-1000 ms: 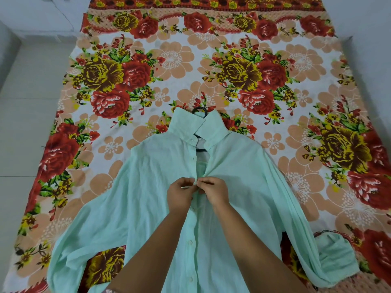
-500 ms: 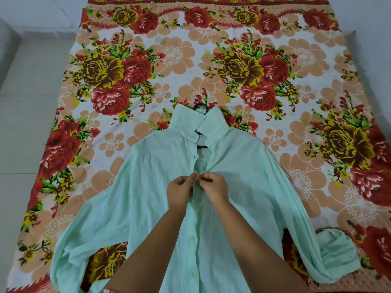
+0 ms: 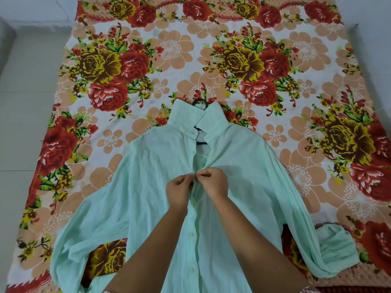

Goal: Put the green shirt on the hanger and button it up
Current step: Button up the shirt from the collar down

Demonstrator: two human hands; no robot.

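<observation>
The pale green shirt (image 3: 148, 187) lies face up on a flowered bedsheet, sleeves spread to both sides. A black hanger (image 3: 200, 101) is inside it; its hook pokes out above the raised collar and a bit of it shows in the open neck. My left hand (image 3: 179, 191) and my right hand (image 3: 213, 182) meet at the chest, each pinching one edge of the shirt's front opening. Below my hands the front is closed, with white buttons (image 3: 191, 234) in a row. Above them the front gapes open up to the collar.
The flowered sheet (image 3: 275, 134) covers a mattress on the floor. Pale floor tiles (image 3: 25, 123) lie to the left and a light wall to the right. The right sleeve's cuff (image 3: 332, 248) is folded back near the sheet's lower right corner.
My hands have stayed at the same spot on the chest, fingers working at the front edges. The view has shifted slightly; the shirt has not moved.
</observation>
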